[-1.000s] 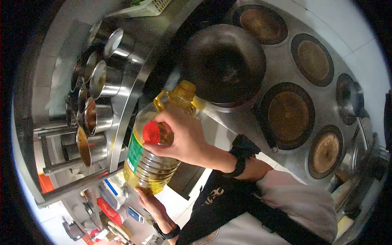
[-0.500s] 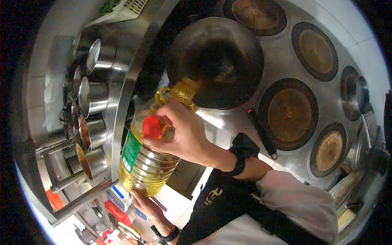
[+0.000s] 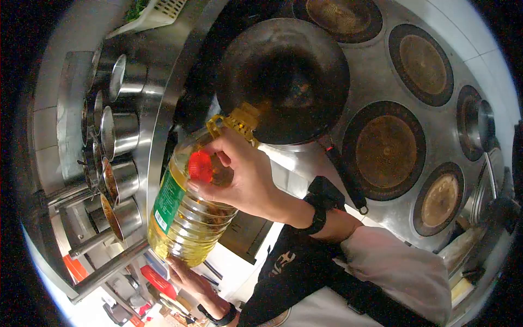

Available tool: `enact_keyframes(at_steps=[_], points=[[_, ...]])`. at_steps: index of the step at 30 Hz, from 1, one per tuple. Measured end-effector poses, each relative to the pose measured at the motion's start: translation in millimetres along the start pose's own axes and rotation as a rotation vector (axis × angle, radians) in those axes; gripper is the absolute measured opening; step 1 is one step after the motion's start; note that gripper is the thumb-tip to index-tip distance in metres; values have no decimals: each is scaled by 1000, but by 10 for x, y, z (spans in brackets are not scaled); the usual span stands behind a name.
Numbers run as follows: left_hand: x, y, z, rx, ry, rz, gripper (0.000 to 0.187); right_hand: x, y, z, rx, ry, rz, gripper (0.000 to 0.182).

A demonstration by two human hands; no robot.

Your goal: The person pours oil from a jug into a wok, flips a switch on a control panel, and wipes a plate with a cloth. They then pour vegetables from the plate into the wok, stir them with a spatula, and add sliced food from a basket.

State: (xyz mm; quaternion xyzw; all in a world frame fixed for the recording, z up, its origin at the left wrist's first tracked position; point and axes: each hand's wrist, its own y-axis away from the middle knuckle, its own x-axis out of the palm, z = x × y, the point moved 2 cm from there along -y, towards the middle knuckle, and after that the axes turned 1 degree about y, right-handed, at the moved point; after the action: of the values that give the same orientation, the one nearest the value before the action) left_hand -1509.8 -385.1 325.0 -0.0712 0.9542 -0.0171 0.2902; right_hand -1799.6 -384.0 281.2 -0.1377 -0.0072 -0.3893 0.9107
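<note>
The oil bottle [image 3: 190,212] is a large, clear plastic container held at a slant, its neck raised toward the near-left rim of the dark wok [image 3: 283,82] and its base low. The contents are yellow and transparent, and most visible in the lower part. The body is ribbed all round, with bright reflections along the ridges. A green label [image 3: 170,203] with white print and a barcode-like patch is fixed to the side; the print is too small to read. The neck and handle are yellow, and the mouth is uncapped. Whether liquid is leaving the mouth cannot be determined. The right hand [image 3: 239,177] is closed around the bottle near the handle, with a red cap [image 3: 200,166] held by the thumb and forefinger. The left hand [image 3: 188,280] is in contact with the underside of the base; how far its fingers are curled cannot be told. Each wrist bears a black band. The wok's interior is dark, with a small bright mark near the middle, and its black handle [image 3: 347,182] extends beside a round, brown-centred burner plate [image 3: 387,151]. Further such plates are set into the steel stove top. To the left stand several steel pots [image 3: 122,132], some with brownish contents. Farthest off, a white perforated basket [image 3: 158,15] holds something green.
</note>
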Motion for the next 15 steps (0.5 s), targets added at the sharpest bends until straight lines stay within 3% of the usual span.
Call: enact_keyframes(at_steps=[15], points=[[28,51,-51,-27,29,-12,54,-65,3,-30,23,-31,17,39]])
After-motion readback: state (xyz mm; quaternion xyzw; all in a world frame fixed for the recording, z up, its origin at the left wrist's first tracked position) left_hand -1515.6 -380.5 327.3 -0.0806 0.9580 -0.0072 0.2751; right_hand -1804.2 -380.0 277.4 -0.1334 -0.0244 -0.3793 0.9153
